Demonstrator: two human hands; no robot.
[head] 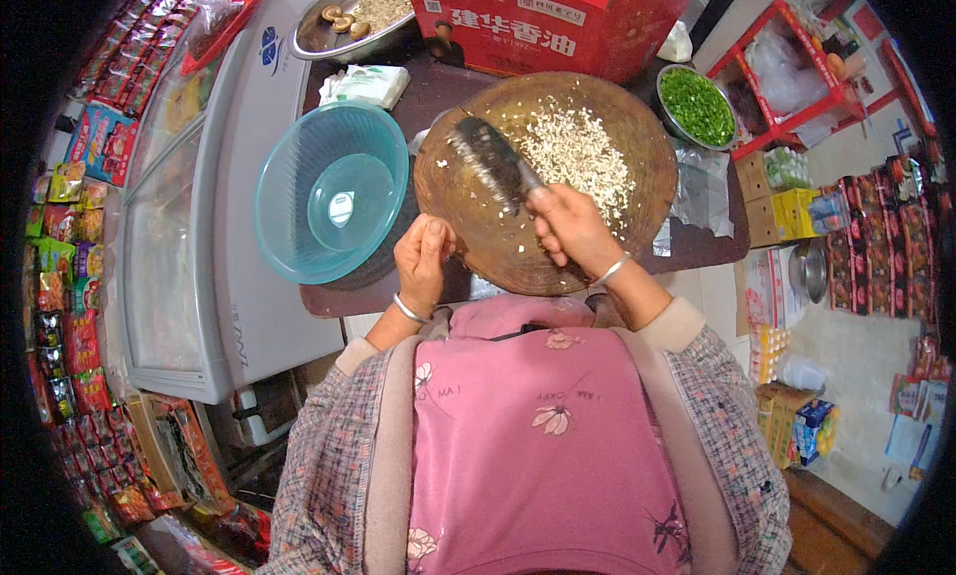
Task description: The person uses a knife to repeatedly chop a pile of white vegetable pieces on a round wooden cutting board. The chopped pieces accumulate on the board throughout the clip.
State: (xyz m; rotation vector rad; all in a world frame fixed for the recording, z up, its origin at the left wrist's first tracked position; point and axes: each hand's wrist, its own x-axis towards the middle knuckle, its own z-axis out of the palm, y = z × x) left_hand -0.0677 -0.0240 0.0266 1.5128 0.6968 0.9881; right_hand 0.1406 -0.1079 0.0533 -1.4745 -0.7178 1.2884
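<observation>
My right hand [571,224] grips the handle of a dark-bladed cleaver [489,160], held over the left half of a round wooden chopping block [650,179]. Pale chopped bits cling along its blade. A heap of finely chopped pale food [579,160] spreads over the block's right half, with a few stray bits elsewhere. At the block's left edge my left hand [424,254] is closed, thumb against the curled fingers, and I see nothing in it. Just left of that hand, a translucent teal plastic basin [284,194] holds nothing but a white sticker on its bottom.
Behind the block stands a red printed carton [508,30]. A metal tray [317,41] with mushrooms and chopped bits is at back left, near a white packet [366,86]. A bowl of chopped greens [696,106] sits right. A chest freezer [261,306] borders the table's left.
</observation>
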